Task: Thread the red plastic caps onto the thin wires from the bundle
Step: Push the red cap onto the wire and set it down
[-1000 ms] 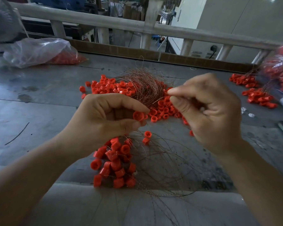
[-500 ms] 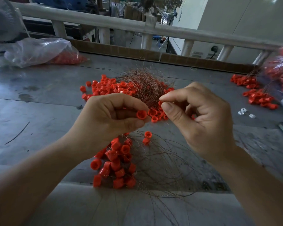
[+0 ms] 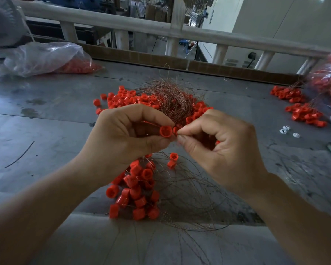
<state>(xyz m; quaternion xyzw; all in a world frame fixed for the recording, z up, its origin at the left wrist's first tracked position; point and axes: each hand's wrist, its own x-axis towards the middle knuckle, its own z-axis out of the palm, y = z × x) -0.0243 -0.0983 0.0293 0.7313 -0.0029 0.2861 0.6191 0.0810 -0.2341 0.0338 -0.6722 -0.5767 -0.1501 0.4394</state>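
While in pinch of left hand [image 3: 126, 138], red cap [image 3: 165, 131] against right hand [image 3: 224, 150], fingertips [image 3: 184, 139] tight on thin wire [image 3: 177, 132].

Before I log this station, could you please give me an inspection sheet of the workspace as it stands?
Surface: grey metal table, stained and scratched.
Job's things: wire bundle on loose red caps; threaded caps near the edge, further caps far right.
Clutter: clear bag of caps, far left; small white parts, right.
Grips: left hand pinches a single cap; right hand pinches, apparently a thin wire, at it.
Cables: plug at wall socket.
Surroundings: pale railing behind.
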